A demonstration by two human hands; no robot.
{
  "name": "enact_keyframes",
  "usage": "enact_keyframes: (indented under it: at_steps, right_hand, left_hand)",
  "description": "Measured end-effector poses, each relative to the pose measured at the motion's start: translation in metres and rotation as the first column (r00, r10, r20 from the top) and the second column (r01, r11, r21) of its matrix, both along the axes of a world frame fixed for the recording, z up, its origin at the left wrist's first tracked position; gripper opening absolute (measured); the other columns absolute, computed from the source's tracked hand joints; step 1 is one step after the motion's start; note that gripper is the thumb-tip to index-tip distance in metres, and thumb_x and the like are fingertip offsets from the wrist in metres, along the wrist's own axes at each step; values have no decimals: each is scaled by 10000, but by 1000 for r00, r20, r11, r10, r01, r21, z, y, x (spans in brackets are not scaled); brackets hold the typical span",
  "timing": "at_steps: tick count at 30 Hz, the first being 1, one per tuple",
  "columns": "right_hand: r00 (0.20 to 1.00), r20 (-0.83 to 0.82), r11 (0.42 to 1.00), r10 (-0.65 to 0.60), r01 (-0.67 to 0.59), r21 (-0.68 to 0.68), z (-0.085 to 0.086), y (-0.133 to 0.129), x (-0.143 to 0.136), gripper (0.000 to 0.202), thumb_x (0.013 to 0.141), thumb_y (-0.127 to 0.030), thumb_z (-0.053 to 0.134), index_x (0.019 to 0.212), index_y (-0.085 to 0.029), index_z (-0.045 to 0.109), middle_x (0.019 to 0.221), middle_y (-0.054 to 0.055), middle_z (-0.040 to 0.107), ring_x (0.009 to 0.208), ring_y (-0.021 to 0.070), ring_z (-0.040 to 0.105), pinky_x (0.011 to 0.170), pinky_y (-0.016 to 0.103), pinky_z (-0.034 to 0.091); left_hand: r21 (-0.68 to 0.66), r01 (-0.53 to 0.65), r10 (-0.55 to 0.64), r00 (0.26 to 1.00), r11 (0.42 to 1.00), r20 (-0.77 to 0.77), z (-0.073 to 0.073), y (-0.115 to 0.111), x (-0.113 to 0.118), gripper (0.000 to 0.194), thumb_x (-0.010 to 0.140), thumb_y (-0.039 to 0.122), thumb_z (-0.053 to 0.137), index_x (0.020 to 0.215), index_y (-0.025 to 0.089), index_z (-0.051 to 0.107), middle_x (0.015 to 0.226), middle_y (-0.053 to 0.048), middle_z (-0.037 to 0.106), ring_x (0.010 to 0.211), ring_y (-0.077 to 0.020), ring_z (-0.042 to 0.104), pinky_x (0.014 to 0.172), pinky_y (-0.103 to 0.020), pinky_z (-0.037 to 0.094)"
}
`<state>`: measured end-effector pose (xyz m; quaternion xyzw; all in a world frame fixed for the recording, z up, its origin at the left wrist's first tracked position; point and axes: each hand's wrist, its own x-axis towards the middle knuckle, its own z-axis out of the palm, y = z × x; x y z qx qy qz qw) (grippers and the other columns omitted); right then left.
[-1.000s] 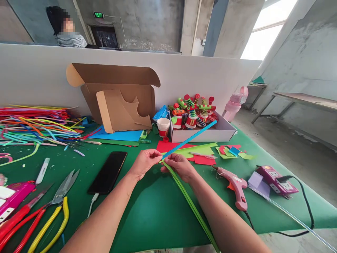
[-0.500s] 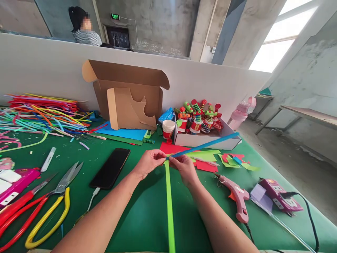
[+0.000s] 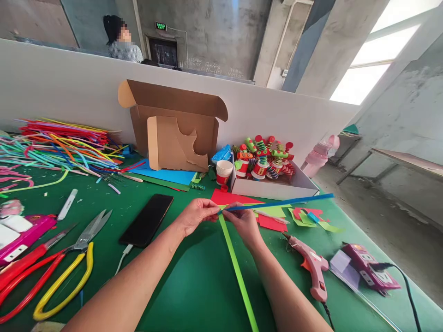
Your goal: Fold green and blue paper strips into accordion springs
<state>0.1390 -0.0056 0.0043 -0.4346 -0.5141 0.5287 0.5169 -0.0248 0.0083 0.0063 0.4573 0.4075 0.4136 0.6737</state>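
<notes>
A blue paper strip (image 3: 284, 203) and a light green paper strip (image 3: 237, 269) meet at one end between my two hands. My left hand (image 3: 198, 216) pinches that joined end from the left. From the right, my right hand (image 3: 243, 223) pinches the blue strip close beside it. The blue strip points off to the right, above the table, while the green one hangs down toward my body. How the two strips are layered at the join is hidden by my fingers.
A phone (image 3: 147, 220) and scissors (image 3: 85, 240) lie left. To the right are a glue gun (image 3: 309, 265) and a power strip (image 3: 372, 267). Behind stand paper cups (image 3: 224, 171), a white box (image 3: 273, 186) of paper figures and a cardboard box (image 3: 176, 99). Paper scraps (image 3: 273, 223) lie beyond my hands.
The blue strip has swung lower, its far end now further right. The green strip's lower end has shifted right, so it hangs at a slant. Both hands keep their pinch.
</notes>
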Motion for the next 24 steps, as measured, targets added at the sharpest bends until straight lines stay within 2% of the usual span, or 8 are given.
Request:
enact_keyframes:
  at_steps: [4, 12, 20, 24]
  right_hand:
    - [998, 68, 999, -6, 3, 50, 0, 1, 1, 148, 619, -309, 729, 659, -206, 630, 616, -27, 615, 606, 142, 567, 621, 272, 466]
    - [993, 116, 999, -21, 17, 37, -4, 2, 2, 178, 629, -347, 708, 668, -196, 624, 639, -11, 619, 624, 150, 555, 622, 272, 442]
    - [978, 207, 997, 7, -22, 71, -4, 2, 4, 141, 641, -323, 669, 674, -195, 618, 643, -9, 615, 635, 157, 561, 634, 278, 440]
    - [963, 269, 996, 7, -31, 85, -3, 1, 4, 123, 657, -318, 648, 674, -202, 613, 630, -12, 608, 623, 161, 561, 623, 280, 437]
  left_hand:
    - [-36, 5, -5, 1000, 999, 25, 0, 0, 0, 338, 529, 346, 863, 708, 128, 678, 624, -5, 644, 583, -111, 595, 636, -261, 491]
    - [-78, 10, -2, 995, 997, 104, 0, 0, 1, 342, 512, 304, 886, 697, 117, 667, 617, -3, 653, 587, -115, 622, 663, -274, 526]
    - [-152, 19, -13, 999, 988, 36, 3, 0, -1, 274, 577, 224, 866, 720, 110, 662, 629, -29, 686, 583, -132, 658, 673, -285, 562]
    - [-132, 4, -9, 999, 991, -41, 3, 0, -1, 281, 587, 261, 860, 712, 104, 663, 599, -39, 682, 557, -133, 648, 626, -274, 555]
